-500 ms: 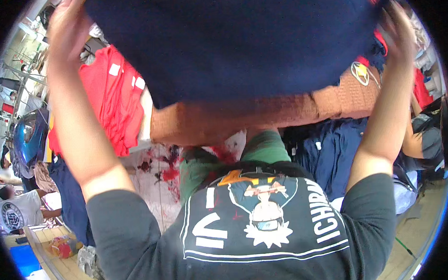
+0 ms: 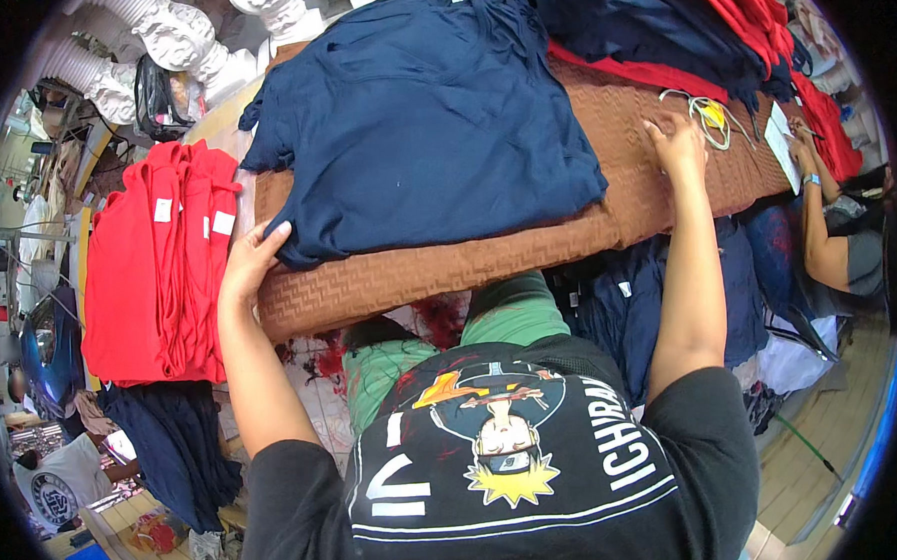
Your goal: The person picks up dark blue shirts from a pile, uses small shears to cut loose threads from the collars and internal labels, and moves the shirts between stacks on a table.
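A navy blue T-shirt lies spread out on the brown patterned cloth of the table in front of me. At its near left corner, my left hand pinches the hem, thumb on top and the other fingers partly hidden. My right hand is over the brown cloth, away from the shirt, its fingers bent and apart with nothing seen in them. Just beyond it is a looped pale cord with a yellow piece among the loops.
Folded red garments with white labels are stacked at the left. Navy and red garments lie at the far right. More navy garments hang below the table edge. A co-worker's arm reaches in at right, by a white paper.
The navy shirt, held up in both hands before, now lies on the table. My hands have come down; the right has let go of it, while the left is at its near left corner.
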A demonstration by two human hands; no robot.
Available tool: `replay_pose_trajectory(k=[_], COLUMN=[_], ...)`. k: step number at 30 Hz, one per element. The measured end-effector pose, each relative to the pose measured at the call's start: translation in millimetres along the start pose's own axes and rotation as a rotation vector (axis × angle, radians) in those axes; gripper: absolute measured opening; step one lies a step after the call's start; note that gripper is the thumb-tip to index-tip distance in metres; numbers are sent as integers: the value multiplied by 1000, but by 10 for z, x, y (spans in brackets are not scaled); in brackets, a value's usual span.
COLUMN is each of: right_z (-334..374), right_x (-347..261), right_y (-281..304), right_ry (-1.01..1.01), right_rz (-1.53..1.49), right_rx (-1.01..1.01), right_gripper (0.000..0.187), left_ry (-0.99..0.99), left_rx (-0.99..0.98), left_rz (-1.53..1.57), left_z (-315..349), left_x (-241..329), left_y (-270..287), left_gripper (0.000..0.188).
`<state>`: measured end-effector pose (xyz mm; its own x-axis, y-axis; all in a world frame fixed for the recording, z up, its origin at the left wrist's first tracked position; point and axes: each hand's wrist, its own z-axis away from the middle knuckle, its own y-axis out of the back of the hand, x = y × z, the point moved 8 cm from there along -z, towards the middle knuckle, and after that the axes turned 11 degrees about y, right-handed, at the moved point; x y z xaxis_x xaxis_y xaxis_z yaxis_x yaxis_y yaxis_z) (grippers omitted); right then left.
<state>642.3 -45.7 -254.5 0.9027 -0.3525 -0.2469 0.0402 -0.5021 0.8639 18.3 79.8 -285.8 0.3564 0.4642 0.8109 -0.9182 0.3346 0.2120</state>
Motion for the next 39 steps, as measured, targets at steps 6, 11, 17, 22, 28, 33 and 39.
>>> replay_pose_trajectory(k=[6,11,17,22,28,33,39], right_z=[542,-227,-893,-1454,-1268,-1144,-884], right_x=[-1536,-1588,-2138,-2163,-2468,-2929,-3617], right_y=[-61,955,1453,1761,1516,1540,1726], right_ry=[349,338,415,85,245,336,489], right_rz=[-666,-1280,-1620,-1440,-1146,-1067,-1037], right_rx=[-543,40,-18,-3,-117,-179,-265], right_gripper=[39,13,29,43,42,42,42], left_ry=[-250,-836,-927,-874,-927,-1225,-1146], left_rx=[46,-10,130,285,764,878,573], left_rz=[148,724,643,148,181,-65,157], left_z=[24,550,1098,1678,2371,3235,4022], left_x=[327,1701,2764,2979,2422,2211,1623], left_y=[-4,824,1156,1323,2020,2611,2916], left_gripper=[41,35,38,50,71,59,39])
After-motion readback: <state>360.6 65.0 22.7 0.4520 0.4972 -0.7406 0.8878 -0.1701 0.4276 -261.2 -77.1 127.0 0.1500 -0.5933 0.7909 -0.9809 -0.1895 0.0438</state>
